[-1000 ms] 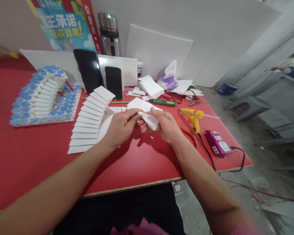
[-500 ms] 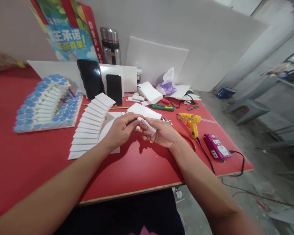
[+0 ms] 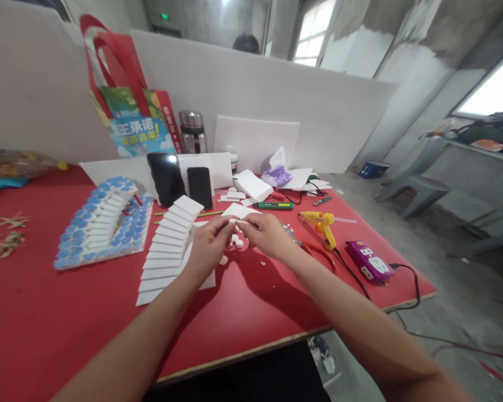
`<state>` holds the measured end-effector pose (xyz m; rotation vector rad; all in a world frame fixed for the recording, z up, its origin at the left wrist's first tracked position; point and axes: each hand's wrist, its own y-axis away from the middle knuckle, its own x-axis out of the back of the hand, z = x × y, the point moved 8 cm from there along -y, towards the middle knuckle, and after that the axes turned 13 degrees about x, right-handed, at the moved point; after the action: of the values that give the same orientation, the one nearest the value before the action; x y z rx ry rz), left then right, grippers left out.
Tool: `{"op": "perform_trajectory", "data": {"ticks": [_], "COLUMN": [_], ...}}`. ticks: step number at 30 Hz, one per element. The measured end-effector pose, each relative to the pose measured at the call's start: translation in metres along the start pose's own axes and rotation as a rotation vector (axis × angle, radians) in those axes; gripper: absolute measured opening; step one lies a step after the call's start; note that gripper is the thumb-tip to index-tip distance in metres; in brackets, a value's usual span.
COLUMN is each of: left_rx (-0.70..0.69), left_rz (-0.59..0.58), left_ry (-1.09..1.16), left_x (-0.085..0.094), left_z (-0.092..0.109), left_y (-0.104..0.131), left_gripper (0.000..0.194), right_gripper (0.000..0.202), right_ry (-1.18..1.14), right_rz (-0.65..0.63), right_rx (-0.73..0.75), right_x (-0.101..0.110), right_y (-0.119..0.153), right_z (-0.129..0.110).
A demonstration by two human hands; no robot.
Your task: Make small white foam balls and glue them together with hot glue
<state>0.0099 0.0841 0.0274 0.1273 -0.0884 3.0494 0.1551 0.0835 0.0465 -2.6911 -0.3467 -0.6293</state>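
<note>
My left hand [image 3: 208, 244] and my right hand [image 3: 269, 235] meet over the red table, each with fingertips pinched on a small white foam piece [image 3: 238, 221]. Its exact shape is partly hidden by the fingers. Just beneath, several small white foam pieces [image 3: 236, 242] lie on the table. To the left of my left hand is a curved, fanned staircase of white foam strips [image 3: 164, 245] on a white sheet. Orange-handled pliers [image 3: 321, 254] lie to the right of my right hand.
A stair model covered in blue discs [image 3: 104, 223] stands at the left. Two phones [image 3: 166, 178] lean at the back beside a thermos [image 3: 193, 133]. On the right are a green cutter [image 3: 275, 206], a yellow glue gun [image 3: 323, 224] and a purple power socket [image 3: 369, 261] with a cord.
The view has tilted up, showing more wall and windows. My right hand has turned from palm-up to knuckles-up, and the white piece now lies between both hands' fingertips.
</note>
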Motion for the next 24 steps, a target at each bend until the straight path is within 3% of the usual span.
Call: {"op": "perform_trajectory", "data": {"ticks": [5,8,12,17,21,24], "left_rx": [-0.003,-0.029,-0.034,0.088,0.186,0.223], "left_rz": [0.097,0.121,0.046,-0.049,-0.042,-0.006], "left_ry": [0.052,0.057,0.094,0.120,0.083,0.056], "left_x": [0.014,0.019,0.017,0.013,0.013,0.012], "left_z": [0.000,-0.002,-0.007,-0.023,-0.035,-0.038], "left_y": [-0.003,-0.005,-0.009,-0.014,-0.015,-0.013], "left_gripper": [0.026,0.020,0.019,0.022,0.028,0.034], "right_gripper": [0.021,0.016,0.015,0.020,0.019,0.016], "right_ry": [0.030,0.000,-0.111,-0.219,-0.254,-0.180], "right_rz": [0.171,0.206,0.158,0.043,-0.033,0.014], "right_rx": [0.103,0.152,0.252,0.303,0.306,0.246], "right_x": [-0.007,-0.014,-0.011,-0.006,-0.013,-0.015], "right_y": [-0.014,-0.011,-0.004,-0.003,-0.005,-0.008], "right_z": [-0.001,0.005,0.005,0.011,0.023,0.033]}}
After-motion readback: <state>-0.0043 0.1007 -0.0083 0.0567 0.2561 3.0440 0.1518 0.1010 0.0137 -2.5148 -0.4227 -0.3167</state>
